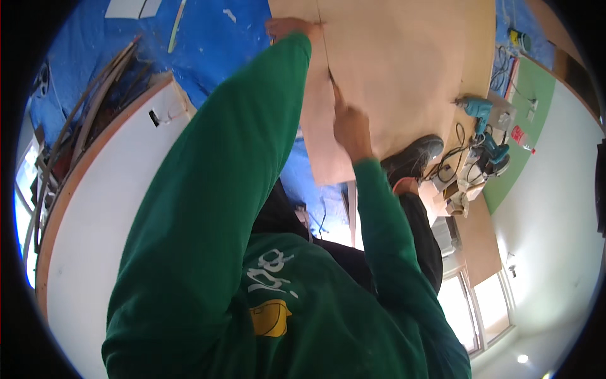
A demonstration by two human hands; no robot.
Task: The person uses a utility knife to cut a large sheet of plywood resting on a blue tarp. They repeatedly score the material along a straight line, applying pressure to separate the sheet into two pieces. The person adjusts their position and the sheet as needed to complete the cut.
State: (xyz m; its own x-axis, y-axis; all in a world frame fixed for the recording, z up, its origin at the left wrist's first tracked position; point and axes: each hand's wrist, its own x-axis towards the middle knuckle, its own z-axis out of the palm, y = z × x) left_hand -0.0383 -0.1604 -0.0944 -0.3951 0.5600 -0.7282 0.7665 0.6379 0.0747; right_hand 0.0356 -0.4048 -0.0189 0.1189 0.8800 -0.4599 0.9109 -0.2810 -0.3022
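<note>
Plywood sheet (394, 76) lies far-centre, its dark line (324, 47) meeting the slim tool (331, 77) clamped in the right hand (352, 129); left hand's (291, 27) grip, farther left, I can't tell. I'd favour even pressure along that line.

I have a broad, light-tan sheet of smooth wooden board (391, 69) spread out before me, its face up and its far end running out of my view. A thin, dark, straight line (322, 44) runs down the sheet, nearer its left edge than its right; I can't tell whether it is drawn or cut. At the line's near end I see a slim, dark, pointed hand tool (332, 79), slanted over the sheet with its tip at the line and its rear hidden in the right hand (352, 129).
</note>
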